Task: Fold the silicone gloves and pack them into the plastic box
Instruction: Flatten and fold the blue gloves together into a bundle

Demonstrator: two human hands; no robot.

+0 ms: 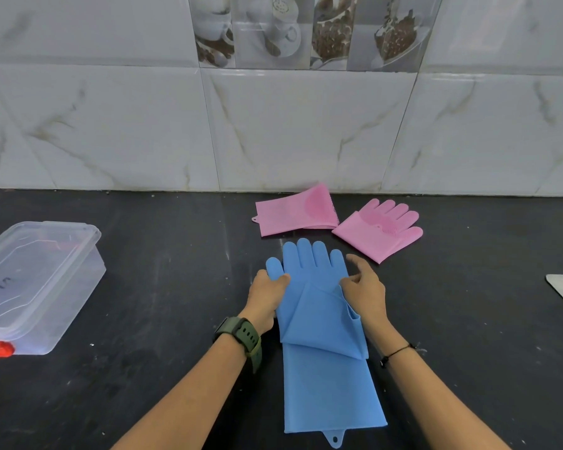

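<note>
At the centre of the dark countertop (150, 319), the blue glove (322, 378) is lying flat, and the fold on it is only just beginning. Its long axis is running from the near edge toward the tiled wall (273, 131): the fingers are pointing away from the person, and the cuff with its small hanging tab is lying nearest the camera. A second blue layer, probably the paired glove, is lying over the middle section with one corner lifting in a slanted flap. The left hand (268, 292) is gripping the glove's left edge just below the thumb, with its fingers curled onto the silicone. The right hand (363, 287) is pinching the raised flap at the right edge, its index finger staying extended above the glove.

Beyond the blue glove, close to the wall, two pink pieces are lying side by side. The folded pink glove (294, 214) is resting doubled over, its long axis running roughly left to right, and appears to be finished. The second pink glove (382, 230) is lying open with its fingers spread up and to the right, so it is judged unfolded.

Well apart at the left, the plastic box (36, 287) is standing with its clear lid on and a red latch at the near corner. Whether anything is inside cannot be told. Remaining work, as judged: completing the blue fold, folding the open pink glove, opening the box, and packing.
</note>
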